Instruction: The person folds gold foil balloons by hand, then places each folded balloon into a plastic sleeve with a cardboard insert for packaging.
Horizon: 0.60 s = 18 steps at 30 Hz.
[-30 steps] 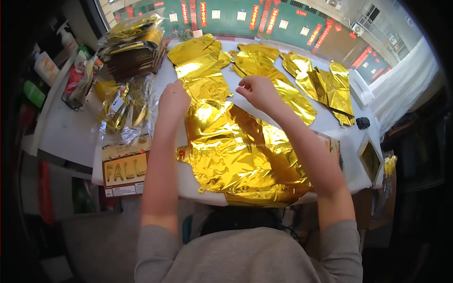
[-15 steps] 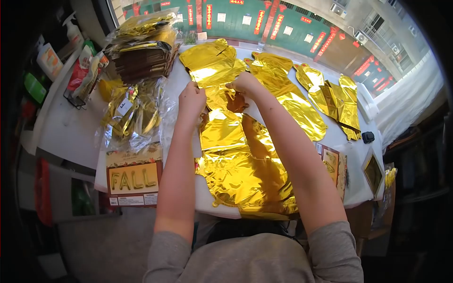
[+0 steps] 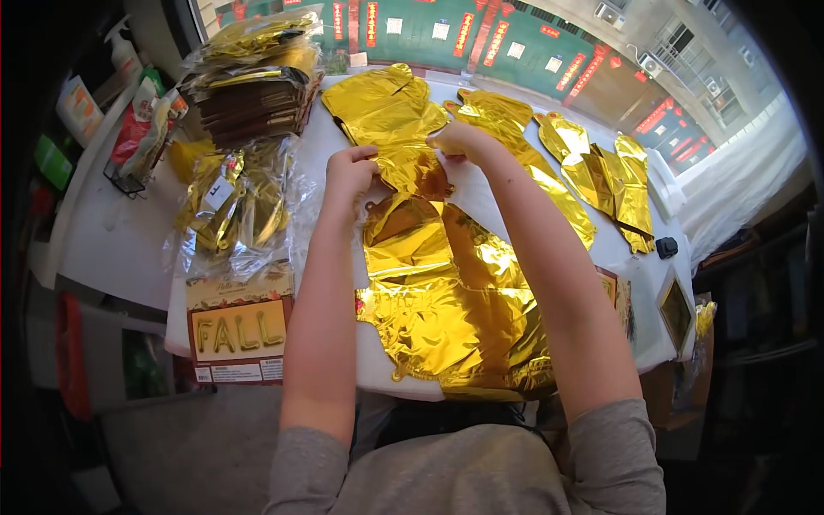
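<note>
A flat gold foil balloon (image 3: 390, 107) lies at the back middle of the table, its lower end hanging toward a second gold foil balloon (image 3: 446, 292) spread out in front of me. My left hand (image 3: 350, 174) pinches the left edge of the upper balloon, thumb and fingers together. On the opposite edge, my right hand (image 3: 461, 142) is closed in a pinch on the same foil; its fingertips are partly hidden. Both forearms reach across the table on either side of the nearer balloon.
To the left stands a tall stack of packaged foil (image 3: 257, 86), with clear bags of gold foil (image 3: 236, 206) before it. A FALL package card (image 3: 240, 330) lies at the front left. More foil balloons (image 3: 601, 176) and a small black object (image 3: 667, 248) are on the right.
My hands have spread slightly and the upper balloon has flattened between them. Its lower end has drawn in, showing more of the nearer balloon's top edge. The view has shifted a little.
</note>
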Tool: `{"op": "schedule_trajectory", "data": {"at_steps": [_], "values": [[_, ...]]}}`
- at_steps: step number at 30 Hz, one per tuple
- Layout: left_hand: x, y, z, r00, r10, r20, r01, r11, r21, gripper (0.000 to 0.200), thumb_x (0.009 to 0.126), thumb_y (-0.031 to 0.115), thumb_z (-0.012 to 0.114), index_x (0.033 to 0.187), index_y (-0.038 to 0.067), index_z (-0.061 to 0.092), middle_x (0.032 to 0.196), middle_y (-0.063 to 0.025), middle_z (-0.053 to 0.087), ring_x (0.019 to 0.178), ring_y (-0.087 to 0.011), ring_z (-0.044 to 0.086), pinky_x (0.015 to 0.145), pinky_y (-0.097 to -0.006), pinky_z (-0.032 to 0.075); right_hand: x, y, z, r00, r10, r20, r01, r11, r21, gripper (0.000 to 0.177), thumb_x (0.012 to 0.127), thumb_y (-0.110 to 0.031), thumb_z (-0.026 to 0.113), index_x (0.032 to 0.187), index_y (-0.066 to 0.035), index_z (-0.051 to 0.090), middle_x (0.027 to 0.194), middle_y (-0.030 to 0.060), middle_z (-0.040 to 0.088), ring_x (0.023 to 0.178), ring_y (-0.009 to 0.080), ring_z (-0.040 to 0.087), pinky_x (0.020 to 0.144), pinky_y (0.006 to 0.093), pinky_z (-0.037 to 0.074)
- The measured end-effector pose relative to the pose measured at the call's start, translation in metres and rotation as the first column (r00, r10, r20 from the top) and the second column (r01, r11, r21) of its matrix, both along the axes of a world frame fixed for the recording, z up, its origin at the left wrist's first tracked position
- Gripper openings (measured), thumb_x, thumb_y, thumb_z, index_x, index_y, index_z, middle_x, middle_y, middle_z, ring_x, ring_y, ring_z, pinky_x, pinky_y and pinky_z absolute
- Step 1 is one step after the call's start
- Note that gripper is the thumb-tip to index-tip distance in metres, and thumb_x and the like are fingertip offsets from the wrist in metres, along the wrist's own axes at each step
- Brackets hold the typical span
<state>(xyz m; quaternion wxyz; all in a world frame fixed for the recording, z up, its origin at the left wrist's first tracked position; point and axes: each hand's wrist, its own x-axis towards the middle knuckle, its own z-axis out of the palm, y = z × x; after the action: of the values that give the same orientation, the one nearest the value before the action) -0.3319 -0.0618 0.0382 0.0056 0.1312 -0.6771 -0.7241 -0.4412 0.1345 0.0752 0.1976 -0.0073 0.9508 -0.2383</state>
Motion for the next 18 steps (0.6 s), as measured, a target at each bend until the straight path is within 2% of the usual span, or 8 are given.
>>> {"op": "schedule_trajectory", "data": {"at_steps": [2,4,8,10,13,16,17,18], "values": [[0.0,0.003,0.0,0.999,0.047,0.006,-0.047,0.997,0.066,0.042,0.082,-0.007,0.065,0.124,-0.004,0.071,0.096,-0.0093,0.073,0.086,-0.0182,0.069,0.073,-0.0297,0.056,0.004,-0.002,0.01,0.998,0.06,0.008,-0.061,0.988,0.141,0.045,0.097,-0.052,0.069,0.092,-0.007,0.071,0.077,0.0051,0.066,0.062,0.0175,0.06,0.056,0.0405,0.048],[-0.003,0.005,-0.005,0.993,0.093,-0.074,-0.086,0.991,0.101,0.044,0.083,-0.008,0.065,0.126,-0.005,0.069,0.1,-0.0115,0.072,0.084,-0.0186,0.068,0.071,-0.0294,0.056,0.012,-0.004,0.015,0.998,0.026,0.054,-0.026,1.0,-0.007,0.051,0.101,-0.049,0.063,0.104,0.002,0.071,0.082,0.0117,0.07,0.062,0.026,0.067,0.058,0.042,0.057],[-0.003,0.006,-0.001,0.993,0.106,-0.047,-0.097,0.983,0.158,0.041,0.09,-0.009,0.062,0.131,-0.004,0.066,0.111,-0.0109,0.072,0.09,-0.0168,0.07,0.076,-0.0264,0.058,0.014,-0.005,0.014,0.991,-0.07,0.112,0.087,0.983,-0.159,0.053,0.102,-0.051,0.06,0.108,0.001,0.068,0.077,0.0111,0.066,0.06,0.0267,0.066,0.059,0.0424,0.058],[-0.002,0.004,0.003,0.986,0.159,0.049,-0.165,0.896,0.413,0.04,0.093,-0.009,0.061,0.132,-0.004,0.065,0.118,-0.0126,0.07,0.1,-0.0184,0.069,0.083,-0.0262,0.059,0.018,-0.002,0.022,0.995,-0.03,0.097,0.038,0.996,-0.083,0.058,0.104,-0.055,0.054,0.11,0.001,0.068,0.083,0.0156,0.07,0.063,0.0282,0.07,0.06,0.0438,0.059],[-0.015,-0.004,-0.008,0.984,0.157,0.083,-0.175,0.785,0.595,0.038,0.096,-0.008,0.061,0.133,-0.004,0.063,0.123,-0.0137,0.068,0.107,-0.0205,0.068,0.093,-0.0287,0.059,0.022,0.002,0.031,0.985,-0.089,0.147,0.11,0.984,-0.138,0.062,0.105,-0.056,0.049,0.104,0.003,0.069,0.085,0.0192,0.073,0.065,0.0297,0.073,0.061,0.0436,0.06],[-0.023,-0.006,-0.02,0.982,0.182,0.046,-0.166,0.724,0.67,0.038,0.095,-0.009,0.063,0.132,-0.005,0.063,0.115,-0.0135,0.07,0.103,-0.0238,0.069,0.089,-0.0333,0.059,0.015,0.018,0.032,0.984,0.057,0.168,-0.061,0.998,0.021,0.06,0.102,-0.056,0.044,0.089,-0.006,0.073,0.084,0.0102,0.078,0.064,0.0226,0.072,0.06,0.0422,0.049],[-0.024,-0.005,-0.024,0.982,0.181,0.047,-0.166,0.724,0.67,0.038,0.095,-0.009,0.063,0.132,-0.005,0.063,0.115,-0.0135,0.07,0.103,-0.0238,0.069,0.089,-0.0333,0.059,0.015,0.026,0.031,0.983,0.104,0.148,-0.116,0.991,0.068,0.048,0.1,-0.042,0.044,0.09,-0.007,0.076,0.085,0.0068,0.078,0.07,0.0209,0.074,0.063,0.0397,0.05],[-0.023,-0.003,-0.022,0.983,0.18,0.044,-0.159,0.701,0.695,0.036,0.095,-0.006,0.065,0.131,-0.005,0.063,0.116,-0.0131,0.07,0.104,-0.024,0.068,0.09,-0.0351,0.059,0.02,0.035,0.031,0.983,0.103,0.15,-0.115,0.991,0.07,0.048,0.1,-0.042,0.044,0.09,-0.007,0.076,0.085,0.0068,0.078,0.07,0.0209,0.074,0.063,0.0397,0.05]]}}
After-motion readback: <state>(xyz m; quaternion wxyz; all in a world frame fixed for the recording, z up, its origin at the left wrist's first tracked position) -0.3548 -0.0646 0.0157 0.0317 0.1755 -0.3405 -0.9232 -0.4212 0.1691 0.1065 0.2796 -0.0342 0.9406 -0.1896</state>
